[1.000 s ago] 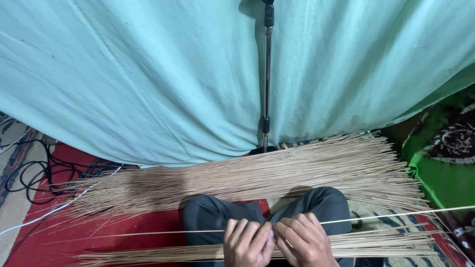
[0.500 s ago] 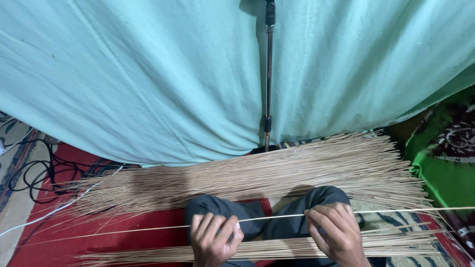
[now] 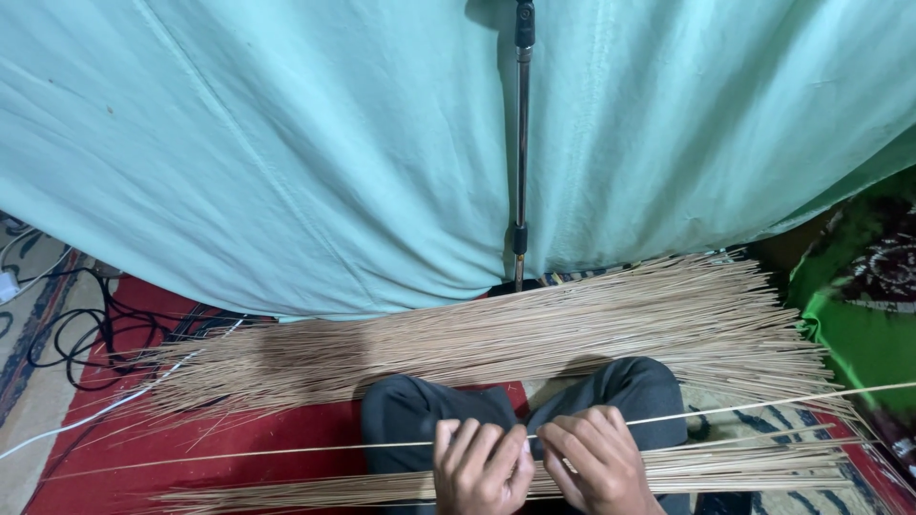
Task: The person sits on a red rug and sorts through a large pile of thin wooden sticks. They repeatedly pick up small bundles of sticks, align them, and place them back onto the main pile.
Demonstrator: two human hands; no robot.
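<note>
My left hand [image 3: 480, 465] and my right hand [image 3: 599, 460] sit close together at the bottom middle, both closed on one long thin pale stick [image 3: 286, 448] that runs across the view from far left to far right. Under my hands lies a smaller bundle of thin sticks [image 3: 744, 465] across my lap. My knees in dark grey trousers [image 3: 420, 415] show just above the hands. A large fan of thin pale sticks [image 3: 534, 334] is spread on the floor beyond my knees.
A pale teal cloth [image 3: 334, 162] hangs across the whole back. A black metal stand pole [image 3: 521, 143] rises in front of it. Black and white cables [image 3: 86, 334] lie at left on a red rug [image 3: 134, 458]. Green patterned fabric [image 3: 859, 324] lies at right.
My hands moved apart along the stick half a second ago and have now come back together at the middle. The stick stays stretched across the view.
</note>
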